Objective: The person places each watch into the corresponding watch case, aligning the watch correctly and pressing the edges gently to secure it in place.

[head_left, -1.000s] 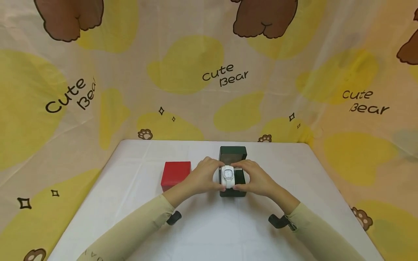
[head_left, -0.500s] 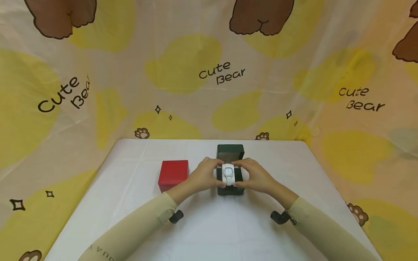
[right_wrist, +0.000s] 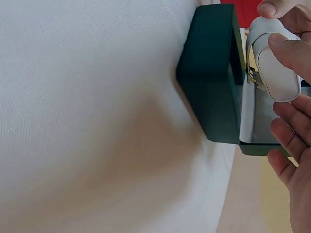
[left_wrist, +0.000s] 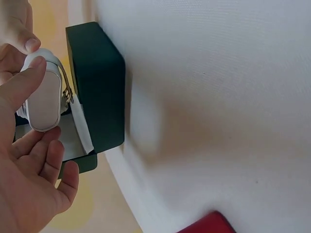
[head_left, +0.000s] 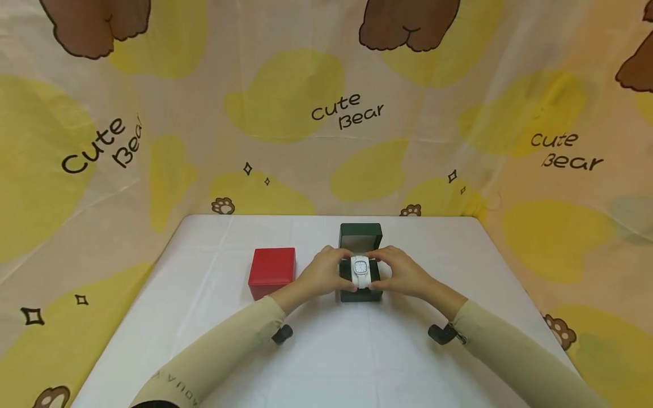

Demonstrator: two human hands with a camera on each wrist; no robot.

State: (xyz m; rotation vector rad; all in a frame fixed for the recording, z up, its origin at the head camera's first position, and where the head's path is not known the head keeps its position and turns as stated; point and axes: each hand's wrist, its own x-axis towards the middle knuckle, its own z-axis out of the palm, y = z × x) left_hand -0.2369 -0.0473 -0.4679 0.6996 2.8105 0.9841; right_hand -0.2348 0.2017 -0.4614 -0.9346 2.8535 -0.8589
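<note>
A white wristwatch [head_left: 361, 271] with a squarish face is wrapped round a white cushion [left_wrist: 43, 99]. Both hands hold the cushion by its ends, just above the open dark green watch box [head_left: 360, 229]. My left hand [head_left: 323, 273] pinches the left end between thumb and fingers. On the other end, my right hand [head_left: 403, 273] grips in the same way, thumb on the flat end face [right_wrist: 279, 75]. The strap's metal buckle shows under the cushion in both wrist views. The box's lid stands raised at the back; its inside is partly hidden by the hands and watch.
A closed red box [head_left: 272, 266] stands left of the green box, beside the left forearm. Both stand on a white-covered table [head_left: 352, 351]. A patterned curtain [head_left: 285, 96] hangs behind the table and along its sides. Dark wrist devices [head_left: 441, 334] sit under the sleeves.
Held in both hands, the watch and cushion have shifted slightly right, from left of the box's middle to over it. The grip of both hands looks the same. The head view has shifted a little.
</note>
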